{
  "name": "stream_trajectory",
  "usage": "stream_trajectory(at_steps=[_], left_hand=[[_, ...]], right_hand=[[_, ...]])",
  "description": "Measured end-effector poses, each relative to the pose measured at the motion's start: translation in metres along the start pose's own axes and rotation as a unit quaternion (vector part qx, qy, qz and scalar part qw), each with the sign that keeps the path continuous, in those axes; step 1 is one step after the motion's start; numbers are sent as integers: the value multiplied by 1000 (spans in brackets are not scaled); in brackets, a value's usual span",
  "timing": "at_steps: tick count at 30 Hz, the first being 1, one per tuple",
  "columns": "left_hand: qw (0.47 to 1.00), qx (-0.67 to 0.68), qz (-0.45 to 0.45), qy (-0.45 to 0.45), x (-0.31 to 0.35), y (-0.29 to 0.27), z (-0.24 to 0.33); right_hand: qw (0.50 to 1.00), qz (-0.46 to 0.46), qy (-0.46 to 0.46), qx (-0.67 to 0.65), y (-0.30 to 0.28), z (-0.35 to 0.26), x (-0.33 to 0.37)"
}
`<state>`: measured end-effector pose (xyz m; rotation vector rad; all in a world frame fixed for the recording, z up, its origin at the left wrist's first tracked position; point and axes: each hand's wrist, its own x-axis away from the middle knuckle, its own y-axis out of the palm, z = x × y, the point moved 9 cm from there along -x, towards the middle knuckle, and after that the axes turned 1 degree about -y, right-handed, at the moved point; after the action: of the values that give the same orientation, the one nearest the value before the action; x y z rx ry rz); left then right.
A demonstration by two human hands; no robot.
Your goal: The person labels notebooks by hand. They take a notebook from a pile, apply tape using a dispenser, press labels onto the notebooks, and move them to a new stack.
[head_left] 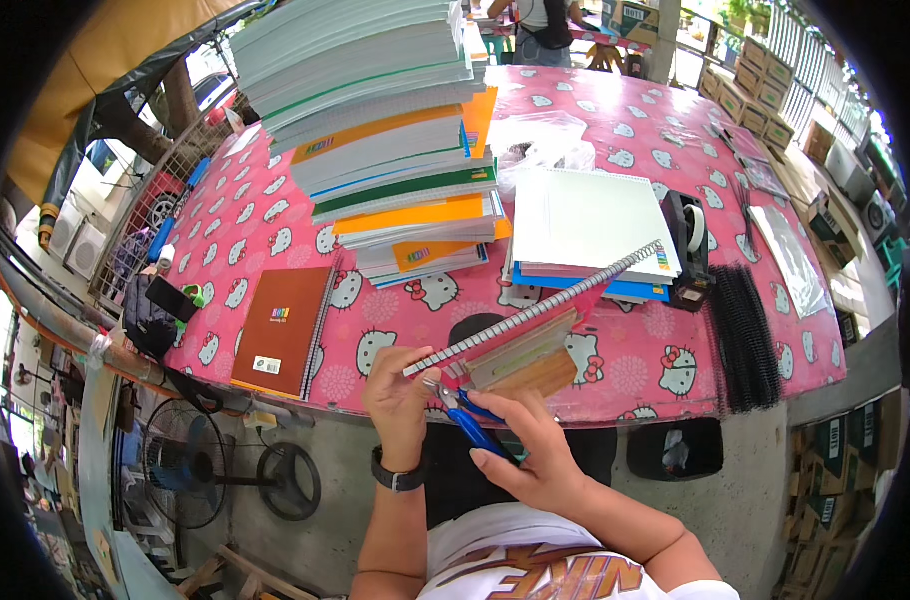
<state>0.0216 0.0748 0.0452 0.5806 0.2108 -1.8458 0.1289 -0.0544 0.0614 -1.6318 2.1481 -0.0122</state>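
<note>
- Pinching the near end of a spiral notebook (537, 311), the left hand (393, 393) sets its thumb close to the coil's tip, probably to steady that end against the tool.
- The right hand (537, 450) curls around blue-handled pliers (474, 427); their jaws sit at or just beside the coil's end, though whether they are pressed together on wire I cannot tell.
- The notebook slants over the tabletop's (625, 385) near edge, coil along its upper side, which seems to leave the tip exposed.
- A tall stack of books (395, 150) stands beyond, and a brown notebook (283, 330) lies to the left, perhaps set apart for working room.
- Black coils (745, 340) lie bunched at the right, presumably grouped for easy reach.
</note>
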Motion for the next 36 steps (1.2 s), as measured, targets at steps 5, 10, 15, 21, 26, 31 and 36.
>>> stream_trajectory(at_steps=[5, 10, 15, 21, 26, 31, 36], left_hand=[[1000, -12, 8, 23, -7, -3, 2], [995, -78, 30, 53, -2, -3, 11], [990, -114, 38, 69, 8, 0, 15], [981, -165, 11, 102, 8, 3, 21], [995, 59, -2, -84, 3, 8, -16], [990, 48, 77, -109, 4, -29, -31], [959, 41, 281, 21, -29, -190, 53]], right_hand=[[981, 71, -76, 166, -1, -23, -5], [966, 75, -69, 239, 2, -29, -4], [977, 55, -73, 194, 1, -26, 4], [813, -61, 293, -500, 41, 25, 20], [985, 114, 102, -84, -38, 44, 31], [915, 344, 133, 164, -183, 104, 77], [858, 334, 126, 369, -202, 154, 115]])
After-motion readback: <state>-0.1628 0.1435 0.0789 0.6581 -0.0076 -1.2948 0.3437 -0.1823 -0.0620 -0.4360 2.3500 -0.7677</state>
